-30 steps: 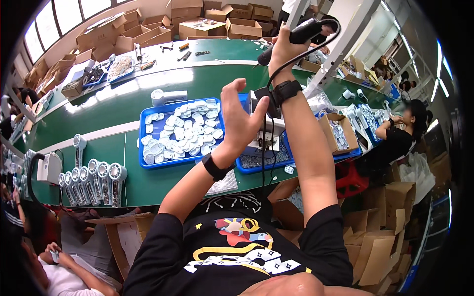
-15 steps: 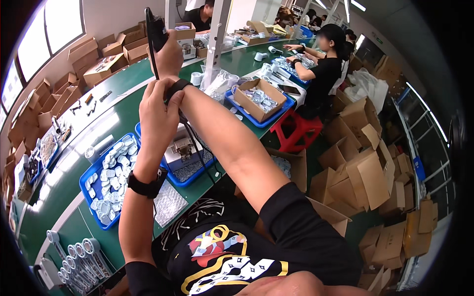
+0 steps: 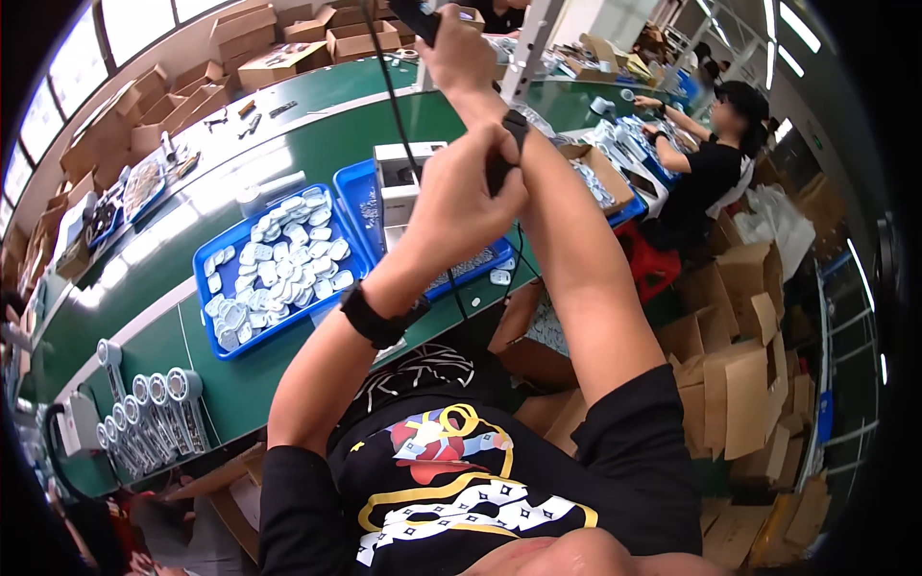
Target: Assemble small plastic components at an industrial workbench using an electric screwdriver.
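My right hand (image 3: 461,56) is raised at the top of the view, its fingers wrapped round a black handheld object (image 3: 416,17), partly cut off by the edge. With closed fingers, my left hand (image 3: 456,192) grips the black wristband (image 3: 515,130) on my right wrist. Another black band (image 3: 375,317) circles my left wrist. A black cable (image 3: 396,106) hangs down past my left hand. Below and left of it stands a blue tray (image 3: 223,348) of small pale-blue plastic parts (image 3: 288,259). Behind my left hand, a white-and-grey device (image 3: 396,197) is partly hidden.
Several pale handheld fans (image 3: 158,408) stand at the bench's near left. The green bench (image 3: 245,398) runs along my front. Opened cardboard boxes (image 3: 735,374) crowd the right; more (image 3: 245,34) line the window side. A co-worker (image 3: 706,158) sits at the far right of the bench.
The view has shifted, so the bench and blue tray sit further right and higher. My right hand still holds the black object; my left hand stays at my right wrist, its fingers now pinched on the band.
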Available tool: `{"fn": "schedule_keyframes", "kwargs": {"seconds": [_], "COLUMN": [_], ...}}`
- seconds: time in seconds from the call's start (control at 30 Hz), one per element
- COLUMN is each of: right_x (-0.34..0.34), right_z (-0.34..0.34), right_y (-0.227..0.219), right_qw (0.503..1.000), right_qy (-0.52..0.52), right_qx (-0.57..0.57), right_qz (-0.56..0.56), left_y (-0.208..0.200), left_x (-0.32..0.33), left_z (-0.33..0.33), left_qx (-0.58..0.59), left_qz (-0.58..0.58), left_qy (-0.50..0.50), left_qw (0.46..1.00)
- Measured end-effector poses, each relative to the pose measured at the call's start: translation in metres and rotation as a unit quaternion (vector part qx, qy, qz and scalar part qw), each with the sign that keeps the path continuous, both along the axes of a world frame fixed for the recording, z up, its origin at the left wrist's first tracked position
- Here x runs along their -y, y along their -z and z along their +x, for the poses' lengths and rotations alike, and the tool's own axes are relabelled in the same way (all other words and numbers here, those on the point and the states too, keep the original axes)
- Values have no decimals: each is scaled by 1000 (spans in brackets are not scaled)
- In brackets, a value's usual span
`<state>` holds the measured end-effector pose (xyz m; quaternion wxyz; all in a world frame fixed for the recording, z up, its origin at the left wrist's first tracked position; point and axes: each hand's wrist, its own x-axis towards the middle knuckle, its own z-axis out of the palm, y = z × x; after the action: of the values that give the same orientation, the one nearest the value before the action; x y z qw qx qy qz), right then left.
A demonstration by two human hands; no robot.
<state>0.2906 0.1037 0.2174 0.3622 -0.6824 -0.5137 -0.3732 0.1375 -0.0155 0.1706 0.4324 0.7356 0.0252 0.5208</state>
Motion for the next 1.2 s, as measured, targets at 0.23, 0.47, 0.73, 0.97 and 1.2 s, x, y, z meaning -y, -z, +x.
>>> {"fn": "schedule_keyframes", "kwargs": {"seconds": [0.23, 0.47, 0.73, 0.97, 1.2], "right_x": [-12, -25, -43, -38, -52], "right_z": [-19, -31, -52, -64, -56], "right_y": [13, 9, 22, 43, 34], "right_qw": [997, 984, 894, 884, 939], "right_qy": [-17, 18, 116, 95, 61], "right_qx": [-53, 107, 380, 376, 243], "right_qz": [-58, -142, -209, -260, -235], "left_y": [9, -12, -39, -45, -9], "left_x": [-31, -73, -105, -110, -83], "left_z": [-2, -32, -40, -50, -71], "left_qx": [4, -29, -192, -308, -157], "left_qz": [-13, 189, 191, 190, -16], "left_qy": [-17, -167, -49, -58, -61], "left_qw": [1000, 967, 961, 930, 986]}}
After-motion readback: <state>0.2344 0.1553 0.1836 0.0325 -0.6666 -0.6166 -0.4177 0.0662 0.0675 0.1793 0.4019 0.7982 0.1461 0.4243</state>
